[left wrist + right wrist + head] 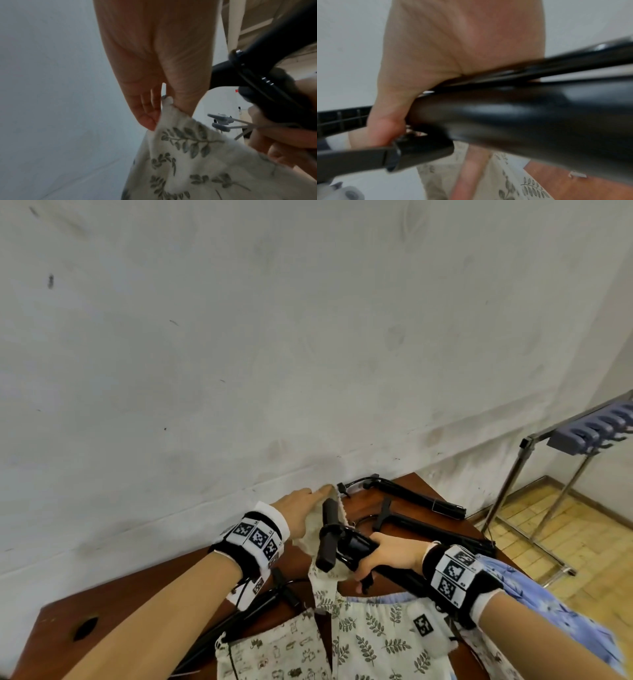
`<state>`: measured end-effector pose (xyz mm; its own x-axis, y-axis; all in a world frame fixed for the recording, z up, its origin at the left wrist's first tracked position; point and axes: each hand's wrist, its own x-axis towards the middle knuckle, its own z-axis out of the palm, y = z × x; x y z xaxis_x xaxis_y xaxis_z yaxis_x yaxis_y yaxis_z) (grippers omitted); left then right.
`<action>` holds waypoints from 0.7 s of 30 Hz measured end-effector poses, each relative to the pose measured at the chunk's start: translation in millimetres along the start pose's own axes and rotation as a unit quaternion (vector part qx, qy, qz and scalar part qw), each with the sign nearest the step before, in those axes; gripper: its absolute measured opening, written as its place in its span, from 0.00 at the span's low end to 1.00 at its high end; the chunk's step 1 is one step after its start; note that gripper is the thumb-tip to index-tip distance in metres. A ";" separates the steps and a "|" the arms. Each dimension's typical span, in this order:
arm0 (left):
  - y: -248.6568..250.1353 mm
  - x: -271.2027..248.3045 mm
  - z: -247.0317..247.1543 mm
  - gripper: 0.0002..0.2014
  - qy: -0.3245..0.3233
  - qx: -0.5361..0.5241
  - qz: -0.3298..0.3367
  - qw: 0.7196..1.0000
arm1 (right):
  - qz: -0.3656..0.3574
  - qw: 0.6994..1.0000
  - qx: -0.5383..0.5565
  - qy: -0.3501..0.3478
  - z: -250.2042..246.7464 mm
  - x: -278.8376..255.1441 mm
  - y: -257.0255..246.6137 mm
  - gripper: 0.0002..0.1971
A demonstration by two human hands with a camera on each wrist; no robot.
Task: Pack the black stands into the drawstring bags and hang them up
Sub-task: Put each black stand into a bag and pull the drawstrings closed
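Head view: left hand (297, 510) reaches fwd toward the wall (239, 337), pinching the top edge of a leaf-print bag (373, 635) and lifting it off the brown surface (113, 604). Right hand (387, 556) is wrapped round a folded black stand (330, 537), its thick end angled at the raised bag mouth, not clearly inside. Two more stands (416, 498) lie on the surface behind, near the wall; another lies under the left forearm. A second bag w/ small printed figures (274, 655) sits flat at the near edge, beside the leaf one; a blue floral cloth (534, 607) lies under the right wrist. Metal rack (524, 446) w/ blue hooks stands on the floor at right, well apart.

Left wrist view: thumb and fingers (149, 119) nip the bag's (185, 155) rim, fabric hanging below. The stand (274, 75) comes in from the right, right hand's fingers beneath it.

Right wrist view: blurred. Palm and fingers (385, 129) clamp the stand (522, 115), which fills most of the pic; leaf cloth (505, 180) and bit of brown surface (573, 186) below.
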<state>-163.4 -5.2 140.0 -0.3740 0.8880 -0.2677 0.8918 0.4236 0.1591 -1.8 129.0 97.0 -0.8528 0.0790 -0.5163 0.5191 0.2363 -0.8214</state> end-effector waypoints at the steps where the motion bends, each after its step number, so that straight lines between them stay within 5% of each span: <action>1: 2.5 -1.3 -0.7 0.50 -0.009 0.002 0.004 1.000 | 0.008 1.000 -0.024 -0.018 -0.9 1.7 1.3 0.08; 5: 18.6 -6.5 -6.6 0.46 -0.012 0.024 0.039 0.999 | 0.060 0.998 0.000 -0.027 -3.0 8.1 7.5 0.05; 13: 30.4 -11.6 6.6 0.43 0.045 0.148 0.021 0.988 | 0.117 0.981 0.090 0.124 -26.4 16.9 19.1 0.15; 17: 41.1 -11.5 9.3 0.37 0.097 0.205 0.022 0.974 | 0.178 0.971 0.110 0.114 -23.3 20.7 16.2 0.08; 21: 68.7 -8.6 19.7 0.38 0.093 0.171 0.120 0.974 | 0.161 0.963 0.163 0.140 -18.5 21.4 13.7 0.11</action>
<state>-93.8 12.7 134.5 -0.1565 0.9844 -0.0804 0.9798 0.1444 -0.1384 -14.0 151.9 79.2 -0.6031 0.3665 -0.7085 0.7105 -0.1568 -0.6860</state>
